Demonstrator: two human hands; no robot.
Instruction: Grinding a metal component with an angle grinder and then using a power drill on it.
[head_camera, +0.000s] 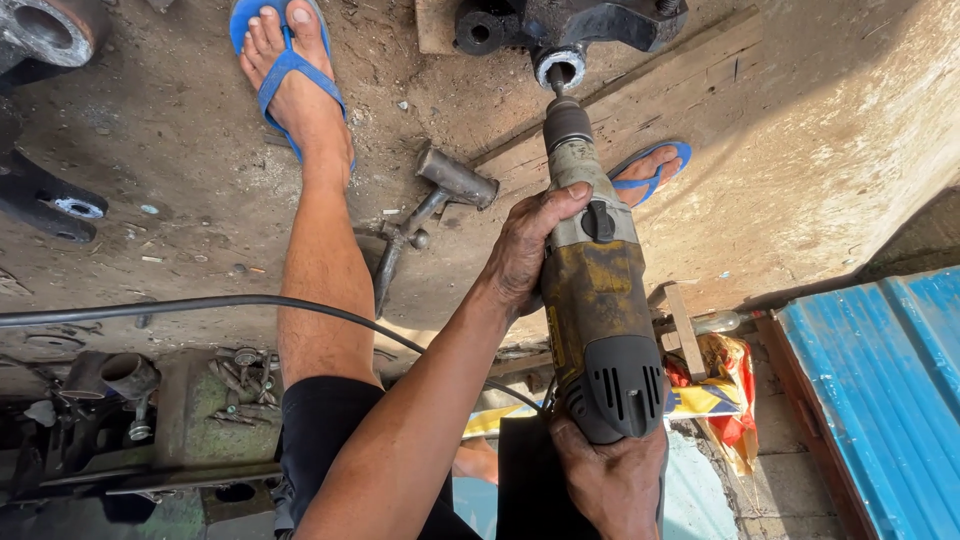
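Black power cable (200, 303) trailing across the concrete floor (180, 200) from its left edge. Sledgehammer (430, 205) lying mid-floor, apart from both hands. Left hand (525, 250) wrapped round the rotary hammer drill (595, 300) at the barrel, steadying aim. Right hand (610, 475) closed on the rear grip, pushing. Bit seated in the bore of the black steel casting (570, 30) on the wooden plank (640, 100) at the floor's far edge.
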